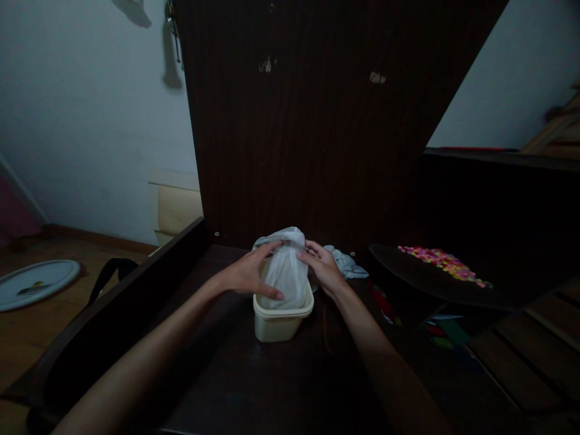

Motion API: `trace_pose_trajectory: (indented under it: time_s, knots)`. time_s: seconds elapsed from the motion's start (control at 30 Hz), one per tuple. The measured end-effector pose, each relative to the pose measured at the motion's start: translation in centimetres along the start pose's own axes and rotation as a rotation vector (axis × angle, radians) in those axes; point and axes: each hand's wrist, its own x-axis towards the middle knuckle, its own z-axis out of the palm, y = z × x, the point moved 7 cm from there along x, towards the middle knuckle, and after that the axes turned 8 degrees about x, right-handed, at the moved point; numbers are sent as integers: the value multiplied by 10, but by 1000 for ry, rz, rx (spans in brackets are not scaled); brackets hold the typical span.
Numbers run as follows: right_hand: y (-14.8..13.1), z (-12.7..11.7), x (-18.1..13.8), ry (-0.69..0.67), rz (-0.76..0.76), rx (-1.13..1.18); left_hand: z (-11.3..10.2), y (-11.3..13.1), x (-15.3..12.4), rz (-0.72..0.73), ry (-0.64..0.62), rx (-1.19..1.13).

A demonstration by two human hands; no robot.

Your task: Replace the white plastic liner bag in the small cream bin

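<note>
A cream plastic tub [278, 326] stands on the dark wooden surface in front of me. Rising out of its opening is a crumpled, whitish plastic bag [287, 275]. My left hand [247, 272] grips the bag from the left, its thumb low near the tub's rim and its fingers higher up. On the other side, my right hand [324, 266] holds the bag's upper right edge between thumb and fingers. Whether anything lies inside the bag cannot be made out.
Behind the right hand lies a crumpled pale grey-blue bag [347, 263]. Small pink and yellow pieces [444, 263] cover part of a dark curved shelf [408, 275] at right. A dark upright panel [299, 133] closes off the back; a raised board [136, 296] runs along the left.
</note>
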Motion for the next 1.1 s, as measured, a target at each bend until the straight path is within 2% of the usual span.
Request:
trace_pose_trajectory:
  time_s: [0.1,0.17,0.3,0.4,0.47,0.53,0.6,0.67,0.73,0.8,0.9,1.0,1.1]
  knots:
    - [-17,18,4,-25,-71,34,0,5,5,40,58,23]
    - [-29,35,2,-109,-87,72,-4,9,8,74,126,59]
    - [-53,64,-8,-271,-137,95,-26,22,12,144,335,118]
    - [-74,59,-10,-181,-322,3,-59,30,6,158,578,100]
    - [-83,53,-12,-73,-446,-128,-84,29,-4,126,823,35]
    - [-81,52,-10,-43,-446,-206,-100,24,-12,89,1044,-94]
    - [-71,62,-6,-119,-348,-131,-103,16,-11,66,1133,-279]
    - [-62,77,-3,-226,-250,29,-95,10,1,44,1081,-433]
    - [-58,91,2,-265,-191,138,-85,10,13,9,975,-450]
    - [-58,97,8,-225,-198,139,-80,13,17,-29,938,-321]
    - [-62,93,19,-128,-271,80,-79,20,11,-42,936,-75]
    - [-61,80,28,-23,-285,123,-78,24,4,56,894,-76]
    - [-55,71,33,58,-262,180,-76,37,-1,254,779,-139]
